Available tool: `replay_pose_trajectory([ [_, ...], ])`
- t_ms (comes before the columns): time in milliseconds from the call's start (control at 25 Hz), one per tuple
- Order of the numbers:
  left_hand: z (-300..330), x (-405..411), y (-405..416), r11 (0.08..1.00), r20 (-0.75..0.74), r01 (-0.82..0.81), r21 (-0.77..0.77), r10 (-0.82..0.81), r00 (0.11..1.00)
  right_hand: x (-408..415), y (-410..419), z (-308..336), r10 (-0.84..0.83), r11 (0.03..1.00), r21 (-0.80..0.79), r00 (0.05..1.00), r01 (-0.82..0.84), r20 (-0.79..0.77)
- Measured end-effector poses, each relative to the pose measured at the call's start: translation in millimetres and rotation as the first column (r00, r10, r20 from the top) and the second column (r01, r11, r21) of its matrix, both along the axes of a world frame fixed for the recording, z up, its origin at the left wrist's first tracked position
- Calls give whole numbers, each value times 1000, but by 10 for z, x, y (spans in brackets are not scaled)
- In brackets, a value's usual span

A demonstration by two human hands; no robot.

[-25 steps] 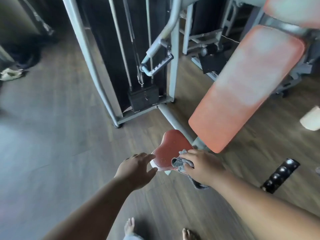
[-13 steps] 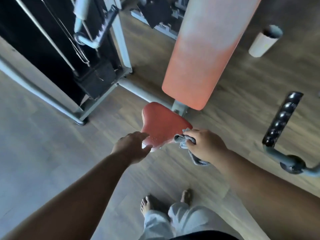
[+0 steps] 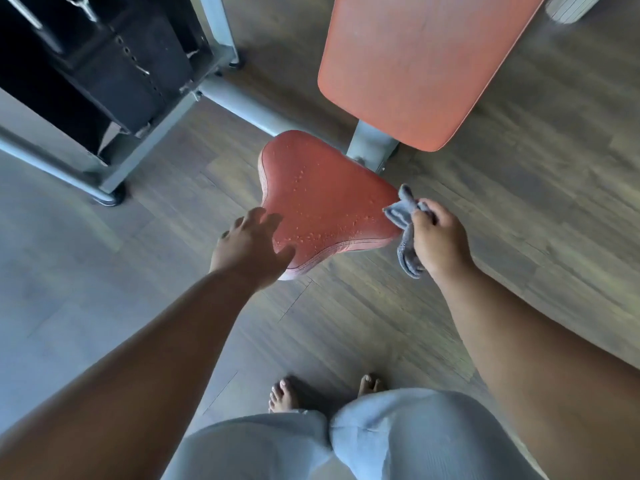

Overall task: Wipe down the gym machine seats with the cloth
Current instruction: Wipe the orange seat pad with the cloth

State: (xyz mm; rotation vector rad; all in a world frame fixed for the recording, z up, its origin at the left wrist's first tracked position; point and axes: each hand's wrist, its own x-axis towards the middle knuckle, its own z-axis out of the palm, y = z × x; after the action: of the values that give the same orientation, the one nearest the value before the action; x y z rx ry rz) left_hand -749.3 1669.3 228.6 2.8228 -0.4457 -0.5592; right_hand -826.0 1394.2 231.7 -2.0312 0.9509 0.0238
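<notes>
Head view. The red seat of the gym machine carries scattered droplets across its top (apparently spray not yet wiped), which suggests the wiping of this pad is barely begun. The right hand holds the grey cloth bunched in its curled fingers at the seat's right edge, one corner touching the pad. The left hand rests at the seat's front-left edge, fingers loosely spread. The orange backrest beyond shows no droplets; whether it is cleaned cannot be told.
</notes>
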Motion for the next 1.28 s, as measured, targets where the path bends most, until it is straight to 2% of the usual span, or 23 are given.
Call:
replay_pose_trajectory([
  [40, -207, 46, -27, 1000, 16, 13, 15, -14, 1000, 57, -31, -221, -9, 999, -49, 998, 12, 59],
  [120, -550, 112, -78, 1000, 60, 8, 1, -8, 998, 165, -99, -665, 146, 956, -275, 976, -98, 159],
  [200, -769, 131, -103, 998, 147, -27, -64, 36, 988, 350, -185, -1088, 354, 836, -483, 929, -262, 109],
  [240, -853, 126, -105, 993, 202, -40, -109, 62, 977, 480, -232, -1246, 386, 786, -538, 921, -304, 43],
  [360, -1026, 121, -69, 972, 333, -41, -232, 118, 936, 961, -309, -1513, 364, 772, -545, 930, -328, -44],
  [440, -1100, 123, -35, 959, 356, -27, -284, 131, 925, 1207, -228, -1513, 429, 718, -575, 900, -391, -75],
  [480, -1128, 127, -18, 952, 368, -13, -307, 131, 920, 1231, -153, -1506, 495, 653, -618, 864, -438, -89],
  [560, -1157, 137, 0, 941, 387, 5, -340, 135, 912, 1000, 8, -1464, 659, 507, -727, 752, -464, -20],
  [640, -1141, 127, -3, 939, 374, -8, -344, 145, 916, 552, 38, -1519, 773, 456, -753, 630, -475, 71],
  [720, -1117, 114, -12, 939, 362, -20, -342, 152, 920, 419, -216, -1571, 757, 505, -716, 646, -481, 100],
  [800, -1132, 120, -17, 939, 357, -23, -343, 153, 922, 766, -424, -1555, 639, 639, -594, 767, -488, 56],
  [840, -1148, 129, -17, 938, 358, -22, -346, 154, 921, 999, -405, -1521, 609, 659, -559, 793, -503, 5],
  [920, -1183, 145, -9, 932, 370, -15, -361, 158, 916, 1247, -100, -1462, 639, 578, -583, 761, -571, -110],
  [1000, -1203, 138, 4, 928, 374, -8, -374, 158, 914, 1032, 133, -1474, 730, 458, -676, 679, -578, -85],
  [1040, -1202, 136, 9, 926, 372, -8, -377, 159, 915, 787, 163, -1496, 773, 431, -711, 634, -556, -27],
  [1120, -1193, 142, 17, 923, 372, -19, -385, 173, 912, 502, -11, -1534, 790, 476, -702, 608, -529, 78],
  [1160, -1197, 143, 10, 921, 373, -19, -389, 176, 911, 556, -172, -1551, 762, 526, -672, 640, -521, 100],
  [1240, -1203, 147, 4, 918, 378, -15, -396, 178, 909, 978, -381, -1522, 678, 642, -527, 733, -557, 50],
  [1280, -1202, 151, 2, 919, 379, -13, -394, 175, 908, 1211, -361, -1494, 654, 660, -479, 756, -579, -12],
])
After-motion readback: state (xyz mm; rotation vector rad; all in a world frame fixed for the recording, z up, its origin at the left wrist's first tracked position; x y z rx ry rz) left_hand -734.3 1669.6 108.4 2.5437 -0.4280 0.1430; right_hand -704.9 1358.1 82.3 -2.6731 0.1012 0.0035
